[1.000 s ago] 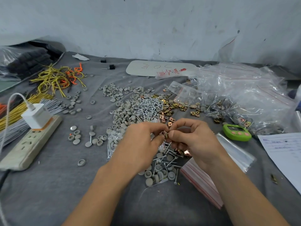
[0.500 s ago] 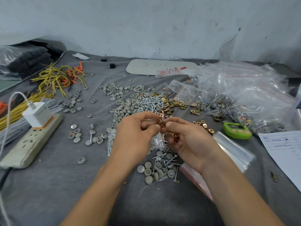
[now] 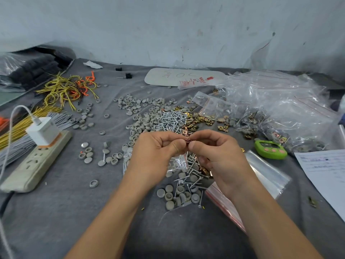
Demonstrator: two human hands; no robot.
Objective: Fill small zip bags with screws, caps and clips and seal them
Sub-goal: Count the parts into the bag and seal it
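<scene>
Head view: we find left hand (image 3: 155, 153) and right hand (image 3: 219, 155) both pinching a stack of copper clips (image 3: 188, 141) at the fingertips, apparently squaring them for bagging. A zip bag (image 3: 178, 162) hangs just below, over loose screws (image 3: 194, 166) and caps (image 3: 169, 192); which hand holds it we cannot tell.

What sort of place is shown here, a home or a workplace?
Probably a small hand-packing workbench. Loose piles of screws, grey caps and metal clips lie on the cloth-covered table, beside a heap of filled zip bags; the left hand holds a small zip bag.
</scene>
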